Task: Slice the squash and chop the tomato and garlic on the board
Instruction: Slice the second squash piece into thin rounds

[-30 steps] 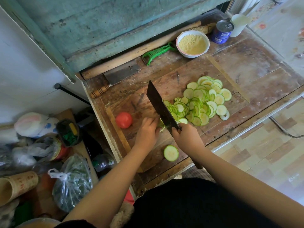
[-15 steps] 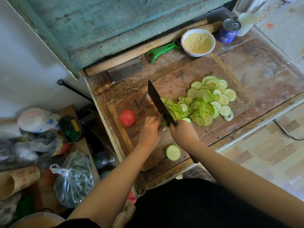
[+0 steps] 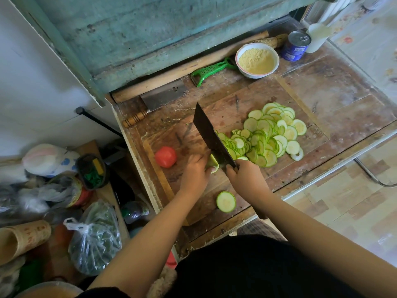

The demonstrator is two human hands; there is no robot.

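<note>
Soft daylight from the right, sharp centre, wide-angle bending at edges.

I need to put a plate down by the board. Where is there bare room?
Free: the worn tabletop right of the board, between the bowl of yellow meal and the slice pile. Crowded: the back edge with spare cleaver and green peeler, and the board's middle around both hands.

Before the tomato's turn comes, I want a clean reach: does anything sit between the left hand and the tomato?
Nothing visible does. The tomato lies on the board just left of the left hand, bare wood between them. That hand holds the squash stub.
</note>
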